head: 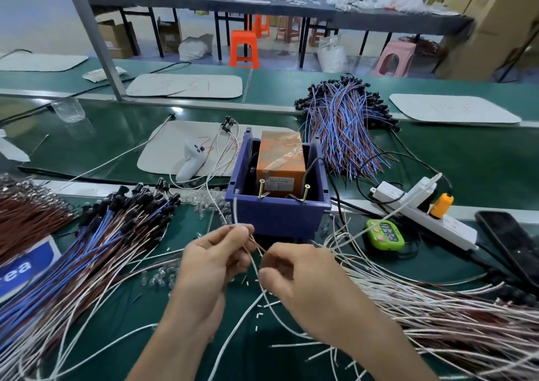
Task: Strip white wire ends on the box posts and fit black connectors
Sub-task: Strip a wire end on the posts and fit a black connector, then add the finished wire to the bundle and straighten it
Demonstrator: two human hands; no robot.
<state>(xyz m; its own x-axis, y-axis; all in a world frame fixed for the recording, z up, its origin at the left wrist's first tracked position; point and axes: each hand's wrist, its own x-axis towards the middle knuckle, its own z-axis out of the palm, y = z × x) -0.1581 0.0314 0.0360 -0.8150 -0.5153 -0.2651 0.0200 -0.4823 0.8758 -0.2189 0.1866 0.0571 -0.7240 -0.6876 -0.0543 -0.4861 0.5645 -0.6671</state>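
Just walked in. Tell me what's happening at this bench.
A person is handling a thin white wire in front of the blue plastic box. The left hand and right hand both pinch it, short of the two brass screw posts. Bundled blue and brown wires with black connectors lie at the left.

Head-worn view, forward-down, close over workbench [437, 159]

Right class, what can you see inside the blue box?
An orange block wrapped in clear film sits in the blue box, with black cables beside it and two brass screws in front. The box floor is hidden.
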